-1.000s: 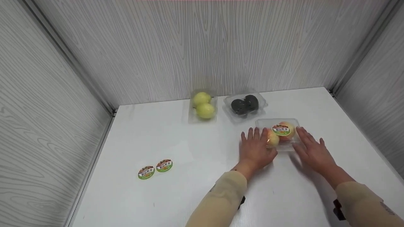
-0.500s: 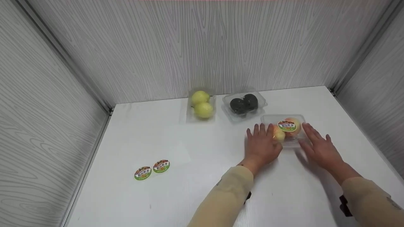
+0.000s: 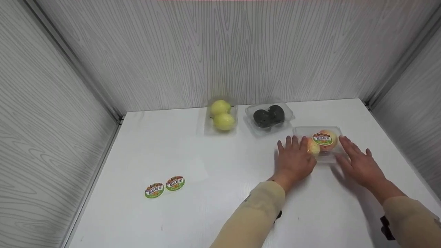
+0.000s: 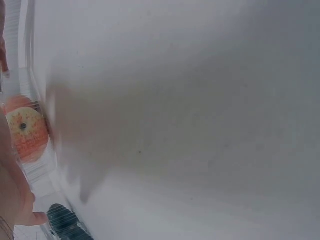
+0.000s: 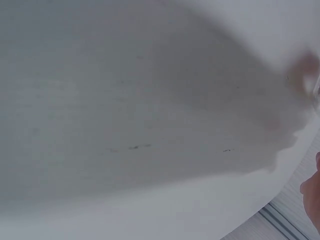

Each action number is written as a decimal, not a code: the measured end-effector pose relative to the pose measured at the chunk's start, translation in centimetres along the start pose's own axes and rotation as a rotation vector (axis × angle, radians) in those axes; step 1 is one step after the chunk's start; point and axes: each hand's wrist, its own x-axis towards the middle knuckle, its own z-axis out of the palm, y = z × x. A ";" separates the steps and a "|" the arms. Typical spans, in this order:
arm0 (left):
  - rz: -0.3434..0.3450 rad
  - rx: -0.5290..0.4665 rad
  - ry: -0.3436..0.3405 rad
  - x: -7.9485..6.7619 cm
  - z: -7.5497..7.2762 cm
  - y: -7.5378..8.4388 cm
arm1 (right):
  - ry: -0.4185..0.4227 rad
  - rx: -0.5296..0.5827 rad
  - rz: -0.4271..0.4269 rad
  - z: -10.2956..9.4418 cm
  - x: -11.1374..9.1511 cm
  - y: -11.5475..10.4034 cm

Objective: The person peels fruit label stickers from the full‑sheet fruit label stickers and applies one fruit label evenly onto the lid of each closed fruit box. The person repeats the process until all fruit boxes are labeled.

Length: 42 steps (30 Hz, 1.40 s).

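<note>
A clear plastic box [image 3: 329, 158] holding two red-and-yellow apples [image 3: 313, 147] sits on the right side of the table, a round fruit-print sticker [image 3: 322, 138] on its lid. My left hand [image 3: 294, 160] lies along the box's left side, its straight fingers right at the edge and overlapping the lid. At the opposite side is my right hand [image 3: 361, 167], fingers extended along the wall. Through the clear wall, the left wrist view shows one apple [image 4: 29, 127] close beside the left hand [image 4: 12, 190]. Only the edge of the right hand [image 5: 312, 195] shows in the right wrist view.
Behind, a clear box with two yellow-green pears [image 3: 224, 122] stands near the back wall. Right of it is another clear box with two dark, avocado-like fruits [image 3: 263, 118]. Two round stickers [image 3: 175, 183] on a translucent backing sheet lie at the front left.
The apple box has slid a little to the right across the table, with both hands moving along at its sides. The other boxes and the loose stickers have stayed in place.
</note>
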 end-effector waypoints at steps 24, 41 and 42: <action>0.016 0.043 -0.009 1.8 -0.1 1.4 | 0.001 -0.040 -0.007 -0.8 1.0 2.4; 0.033 0.080 -0.054 1.9 -0.3 1.1 | -0.014 -0.087 0.027 -1.8 1.3 1.7; 0.037 0.084 -0.055 1.9 -0.5 1.1 | -0.016 -0.080 0.036 -1.9 1.3 1.8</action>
